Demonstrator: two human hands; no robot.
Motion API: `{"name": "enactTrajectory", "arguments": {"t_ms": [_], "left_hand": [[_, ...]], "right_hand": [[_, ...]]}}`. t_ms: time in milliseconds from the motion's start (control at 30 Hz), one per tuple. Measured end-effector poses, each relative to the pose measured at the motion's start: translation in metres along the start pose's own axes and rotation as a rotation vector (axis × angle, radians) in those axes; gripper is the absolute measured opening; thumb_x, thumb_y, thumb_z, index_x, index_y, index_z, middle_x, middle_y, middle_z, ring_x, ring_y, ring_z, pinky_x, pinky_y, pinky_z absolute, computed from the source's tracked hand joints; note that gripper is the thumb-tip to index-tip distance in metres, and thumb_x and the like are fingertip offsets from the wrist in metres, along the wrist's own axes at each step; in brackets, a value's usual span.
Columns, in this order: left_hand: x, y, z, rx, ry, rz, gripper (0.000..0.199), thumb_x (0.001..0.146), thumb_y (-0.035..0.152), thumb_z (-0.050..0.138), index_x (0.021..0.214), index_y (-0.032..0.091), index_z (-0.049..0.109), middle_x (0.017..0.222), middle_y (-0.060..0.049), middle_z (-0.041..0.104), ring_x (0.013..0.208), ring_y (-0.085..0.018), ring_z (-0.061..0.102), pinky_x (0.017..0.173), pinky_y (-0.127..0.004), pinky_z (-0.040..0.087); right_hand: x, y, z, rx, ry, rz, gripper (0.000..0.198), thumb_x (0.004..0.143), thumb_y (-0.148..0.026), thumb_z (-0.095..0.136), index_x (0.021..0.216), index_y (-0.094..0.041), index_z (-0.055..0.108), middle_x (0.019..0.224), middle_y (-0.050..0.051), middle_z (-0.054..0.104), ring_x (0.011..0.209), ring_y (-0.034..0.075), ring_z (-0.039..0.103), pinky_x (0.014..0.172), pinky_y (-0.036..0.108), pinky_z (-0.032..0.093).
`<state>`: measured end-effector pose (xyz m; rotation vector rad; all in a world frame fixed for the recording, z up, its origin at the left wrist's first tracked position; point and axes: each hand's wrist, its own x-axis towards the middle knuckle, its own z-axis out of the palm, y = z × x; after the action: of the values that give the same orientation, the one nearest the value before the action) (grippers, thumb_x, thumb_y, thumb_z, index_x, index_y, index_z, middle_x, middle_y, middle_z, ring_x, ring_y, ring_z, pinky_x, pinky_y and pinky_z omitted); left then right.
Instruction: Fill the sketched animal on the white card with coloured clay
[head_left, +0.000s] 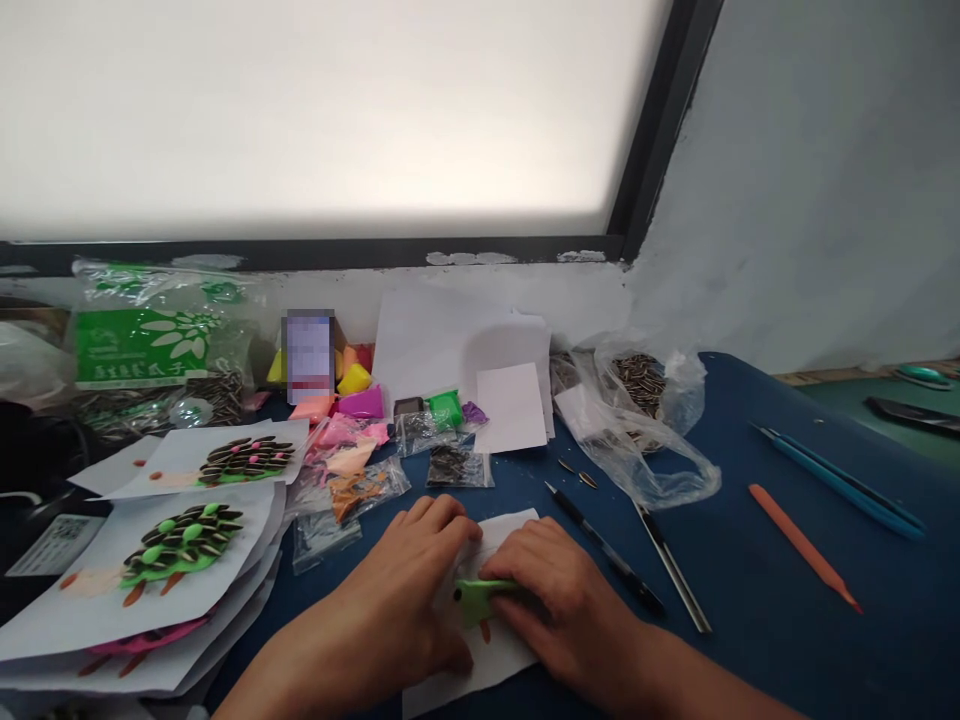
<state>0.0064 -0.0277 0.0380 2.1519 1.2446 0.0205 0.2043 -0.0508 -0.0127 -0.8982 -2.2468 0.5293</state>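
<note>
A white sheet of paper (499, 672) lies on the table in front of me. On it sits a flat piece of green clay (474, 605) with a small dark dot at its left end. A thin brown piece (486, 630) shows just below the clay. My left hand (397, 590) rests over the paper's left side, its thumb apart from the bent fingers. From the right, my right hand (566, 605) has its thumb and fingers closed on the clay's right part, hiding that end.
Left, a stack of paper (255, 520) bears clay and seed animals. Behind are bagged coloured clay (356, 490), a phone (310, 355), white sheets (427, 340) and a plastic bag of seeds (637, 385). Right lie a black pen (604, 545), a metallic rod (675, 575), an orange tool (799, 540) and blue tweezers (840, 480).
</note>
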Motion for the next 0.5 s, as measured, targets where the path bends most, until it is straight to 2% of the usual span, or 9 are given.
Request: {"name": "enactTrajectory", "arguments": {"t_ms": [267, 500], "left_hand": [[0.003, 0.002, -0.001, 0.092, -0.034, 0.014, 0.039, 0.064, 0.018, 0.079, 0.096, 0.022, 0.057, 0.116, -0.004, 0.052, 0.107, -0.026, 0.045, 0.091, -0.039, 0.039], [0.000, 0.010, -0.007, 0.120, -0.054, 0.000, 0.044, 0.064, 0.017, 0.079, 0.101, 0.023, 0.057, 0.120, -0.003, 0.052, 0.111, -0.026, 0.046, 0.095, -0.040, 0.040]], "right_hand": [[0.002, -0.002, -0.005, 0.041, 0.000, -0.106, 0.018, 0.093, -0.006, 0.053, 0.096, -0.020, 0.062, 0.088, 0.002, 0.068, 0.085, 0.018, 0.058, 0.080, 0.033, 0.040], [0.004, -0.002, -0.005, 0.146, -0.004, 0.044, 0.012, 0.091, -0.008, 0.054, 0.092, -0.019, 0.060, 0.086, 0.002, 0.066, 0.085, 0.018, 0.059, 0.082, 0.033, 0.040]]}}
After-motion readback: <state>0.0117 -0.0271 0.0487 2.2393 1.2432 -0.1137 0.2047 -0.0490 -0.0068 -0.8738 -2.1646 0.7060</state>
